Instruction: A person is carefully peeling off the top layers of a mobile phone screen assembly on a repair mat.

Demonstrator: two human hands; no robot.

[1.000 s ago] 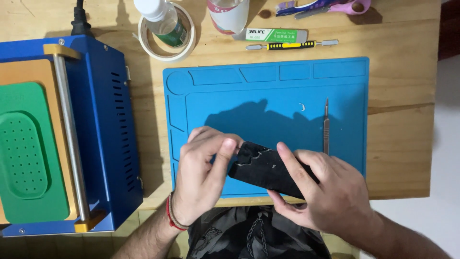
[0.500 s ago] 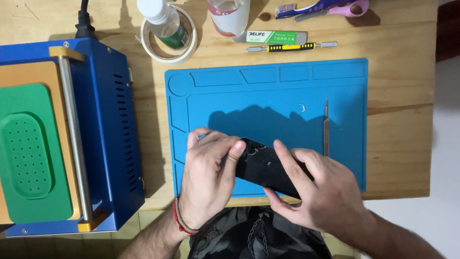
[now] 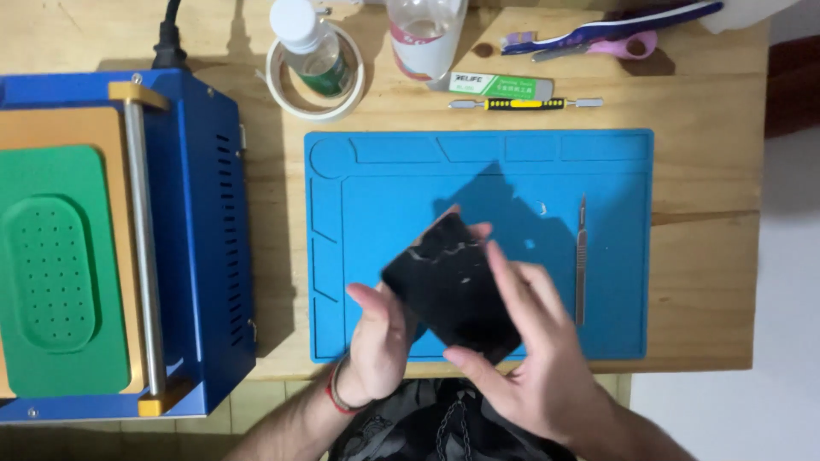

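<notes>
Both my hands hold a flat black rectangular panel point(image 3: 448, 286), like a phone screen, lifted over the blue work mat point(image 3: 384, 188). My left hand point(image 3: 380, 341) grips its lower left edge. My right hand point(image 3: 530, 350) supports the lower right side, its fingers lying along the panel's face. The panel is tilted, with one corner pointing away from me, and shows pale smears near its far end.
A thin metal scalpel point(image 3: 582, 260) lies on the mat's right side. A blue machine point(image 3: 201, 239) with a green pad point(image 3: 51, 273) stands at the left. Along the back are a tape roll point(image 3: 282, 94) around a small bottle, a clear bottle point(image 3: 424, 38), a yellow-handled pry tool point(image 3: 525, 103) and scissors point(image 3: 606, 38).
Both hands have raised the black panel off the mat and turned it so its face shows. My left hand has come off the top and now holds the edge.
</notes>
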